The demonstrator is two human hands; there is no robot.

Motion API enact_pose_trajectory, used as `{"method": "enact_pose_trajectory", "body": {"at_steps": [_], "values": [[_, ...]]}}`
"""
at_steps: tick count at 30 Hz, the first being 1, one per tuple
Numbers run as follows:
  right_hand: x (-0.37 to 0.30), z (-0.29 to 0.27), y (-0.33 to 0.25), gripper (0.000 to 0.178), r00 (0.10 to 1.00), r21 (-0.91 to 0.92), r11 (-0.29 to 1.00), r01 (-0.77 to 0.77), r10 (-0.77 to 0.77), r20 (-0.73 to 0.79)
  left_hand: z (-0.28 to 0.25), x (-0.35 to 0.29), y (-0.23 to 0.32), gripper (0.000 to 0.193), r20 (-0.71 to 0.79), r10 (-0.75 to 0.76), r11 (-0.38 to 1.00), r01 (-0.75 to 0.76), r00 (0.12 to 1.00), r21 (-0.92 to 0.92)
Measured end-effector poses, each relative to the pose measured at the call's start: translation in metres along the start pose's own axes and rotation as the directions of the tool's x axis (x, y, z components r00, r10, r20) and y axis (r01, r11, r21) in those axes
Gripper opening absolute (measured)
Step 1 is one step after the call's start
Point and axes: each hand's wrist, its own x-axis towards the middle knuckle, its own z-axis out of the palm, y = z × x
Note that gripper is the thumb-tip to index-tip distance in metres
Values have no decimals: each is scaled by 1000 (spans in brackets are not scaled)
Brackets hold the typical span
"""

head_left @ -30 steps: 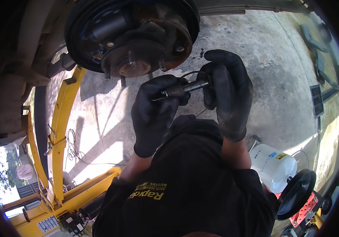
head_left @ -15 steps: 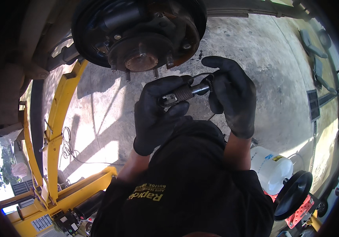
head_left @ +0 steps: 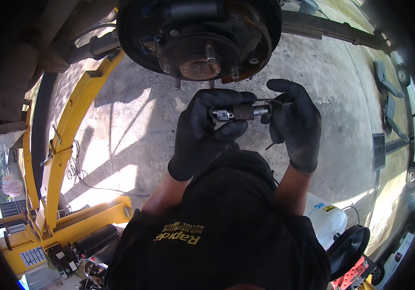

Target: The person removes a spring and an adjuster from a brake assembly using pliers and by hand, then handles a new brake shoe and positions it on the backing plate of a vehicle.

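Observation:
In front of my chest, a drum brake adjuster (head_left: 243,113) lies nearly level, with a coil spring round its middle, a toothed wheel towards its right end and a dark thin rod alongside. My left hand (head_left: 195,130), in a black glove, is closed round its forked left end, fingers above and thumb below. Beside the toothed wheel, the black-gloved right hand (head_left: 300,126) is bent round the right end; its thumb and fingers seem to pinch there, partly hidden. Just beyond both hands hangs a drum brake assembly (head_left: 253,41) with a rusty wheel hub (head_left: 200,68) and several studs.
A yellow lift arm (head_left: 69,140) rises on the left, above a yellow lift base (head_left: 96,217). At the lower right are a white tank (head_left: 324,220) and a black round wheel (head_left: 347,251). A floor drain grate (head_left: 379,151) and parked cars lie farther right.
The adjuster has turned from slanting up to the right to nearly level, and both hands have shifted slightly right. The brake assembly appears higher and farther right as the view moved.

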Motion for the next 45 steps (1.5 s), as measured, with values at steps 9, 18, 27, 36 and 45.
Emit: {"method": "enact_pose_trajectory", "body": {"at_steps": [9, 18, 27, 36, 45], "values": [[1, 7, -4, 8, 995, -11, 996, -89, 88, -46, -6, 3, -6, 44, -41, -14, 989, 8, 999, -151], [-1, 5, 3, 26, 994, 146, 985, -92, 83, 66, -11, 9, -21, 54, 23, -32, 997, 34, 999, -68], [4, -10, 7, 26, 994, 43, 994, -104, 103, 26, -9, 4, -23, 44, -98, -71, 952, 38, 993, -303], [-3, -4, 8, 17, 997, 101, 992, -73, 76, -33, -22, 0, -46, 47, -75, 12, 1000, -11, 997, 7], [2, -11, 18, 16, 934, -105, 929, 354, -345, 96, -5, -10, -25, 50, -106, 19, 996, -9, 994, 94]]}}
